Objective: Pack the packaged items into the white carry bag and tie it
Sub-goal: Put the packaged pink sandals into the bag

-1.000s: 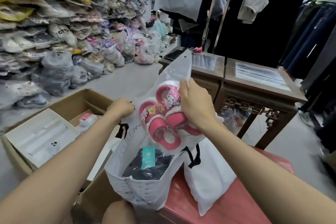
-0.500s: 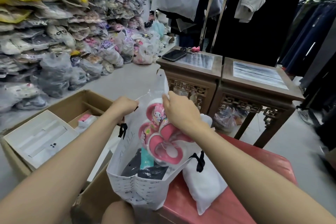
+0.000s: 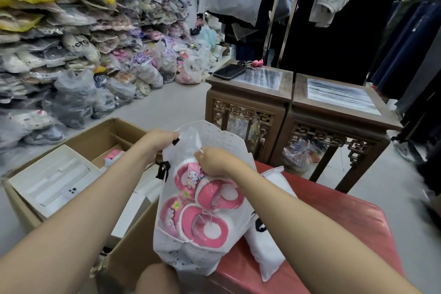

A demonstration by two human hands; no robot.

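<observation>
Head view, left hand (image 3: 158, 143) gripping carry bag (image 3: 191, 255), right hand (image 3: 217, 162) gripping slippers (image 3: 205, 229)

Left hand (image 3: 158, 142) fingertips out of sight behind white carry bag (image 3: 191, 253) rim (dark blur (image 3: 429, 172) far right).

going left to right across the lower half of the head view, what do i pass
cardboard box, left hand holding white carry bag, right hand gripping slipper pack, flat white bag, red seat

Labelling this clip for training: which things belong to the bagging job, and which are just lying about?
Job: white bag, packed slippers, left hand, right hand.
Lying about: phone, keys, cardboard box.
</observation>
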